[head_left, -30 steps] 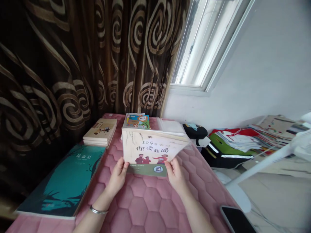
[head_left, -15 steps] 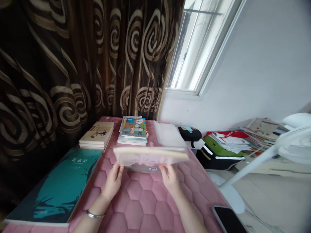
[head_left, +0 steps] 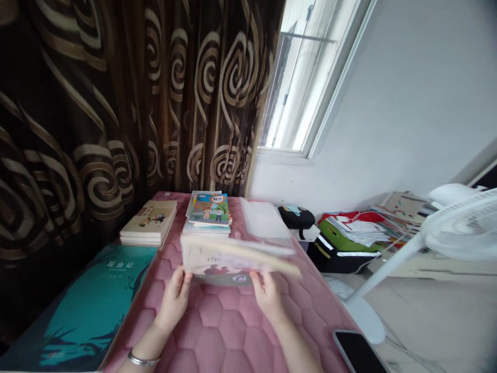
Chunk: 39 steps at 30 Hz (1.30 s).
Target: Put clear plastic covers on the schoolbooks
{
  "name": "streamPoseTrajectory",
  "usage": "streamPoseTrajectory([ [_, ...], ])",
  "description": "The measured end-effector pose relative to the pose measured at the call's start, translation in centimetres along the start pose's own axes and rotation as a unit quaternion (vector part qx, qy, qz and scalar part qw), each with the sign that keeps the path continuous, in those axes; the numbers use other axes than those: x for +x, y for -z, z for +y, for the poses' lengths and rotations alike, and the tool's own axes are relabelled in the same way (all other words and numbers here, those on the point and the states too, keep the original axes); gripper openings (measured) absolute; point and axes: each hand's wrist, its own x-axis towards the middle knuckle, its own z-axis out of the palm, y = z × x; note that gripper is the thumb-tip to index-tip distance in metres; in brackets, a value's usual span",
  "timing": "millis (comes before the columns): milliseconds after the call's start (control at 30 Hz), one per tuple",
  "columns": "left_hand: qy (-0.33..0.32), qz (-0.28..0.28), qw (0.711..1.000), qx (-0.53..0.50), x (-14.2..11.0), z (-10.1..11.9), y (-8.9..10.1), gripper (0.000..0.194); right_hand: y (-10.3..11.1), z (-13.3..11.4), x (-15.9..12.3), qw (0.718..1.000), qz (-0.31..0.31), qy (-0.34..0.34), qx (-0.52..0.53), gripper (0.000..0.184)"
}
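Observation:
A cream-covered book stack [head_left: 233, 256] hovers low over the pink quilted mat [head_left: 229, 331], blurred by motion and tilted down to the right. My left hand [head_left: 173, 300] grips its near left corner. My right hand [head_left: 266, 292] grips its near edge further right. A silver bangle [head_left: 142, 358] sits on my left wrist. Behind the held stack lie a pile of colourful schoolbooks [head_left: 209, 210], a beige book pile [head_left: 149, 221] and a clear plastic folder [head_left: 264, 218].
A large teal book [head_left: 77, 311] lies at the mat's left. A black phone [head_left: 355, 352] rests at the right edge. A white fan [head_left: 458, 225] stands right. Bags and papers [head_left: 349, 233] are heaped by the wall, under a window [head_left: 303, 88] and brown swirl curtain [head_left: 116, 103].
The book stack, upright with its cover facing me a second ago, has tipped down flat and now tilts low over the mat. Both hands keep their grip.

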Motion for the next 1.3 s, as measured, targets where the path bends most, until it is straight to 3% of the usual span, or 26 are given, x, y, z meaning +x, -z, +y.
streamPoseTrajectory([
  [167,0.057,0.016,0.998,0.009,0.2,1.1,-0.4,0.04,-0.3,-2.0,0.0,0.994,-0.062,-0.086,0.013,0.037],
  [400,0.158,-0.001,0.987,0.016,0.3,-1.0,-1.1,0.043,-1.0,-1.5,0.4,0.972,-0.152,-0.18,-0.02,0.037],
  [667,0.265,-0.039,0.963,-0.012,0.6,-1.5,-1.0,0.023,-1.0,-1.1,0.6,0.948,-0.216,-0.227,-0.051,0.039],
  [933,0.262,-0.023,0.964,-0.033,0.9,-0.7,-0.9,0.022,-1.2,-0.5,0.7,0.954,-0.202,-0.22,0.005,0.044],
  [1100,0.249,-0.021,0.967,-0.045,1.5,1.5,2.4,0.03,-0.7,-3.7,1.5,0.96,-0.195,-0.186,0.075,0.041],
  [1200,0.231,-0.011,0.972,-0.03,1.2,2.9,6.3,0.03,-1.3,-7.9,1.0,0.961,-0.2,-0.163,0.098,0.04],
  [1300,0.229,-0.012,0.973,0.035,0.1,3.8,10.7,0.029,-3.1,-11.9,-0.8,0.961,-0.211,-0.14,0.114,0.04],
])
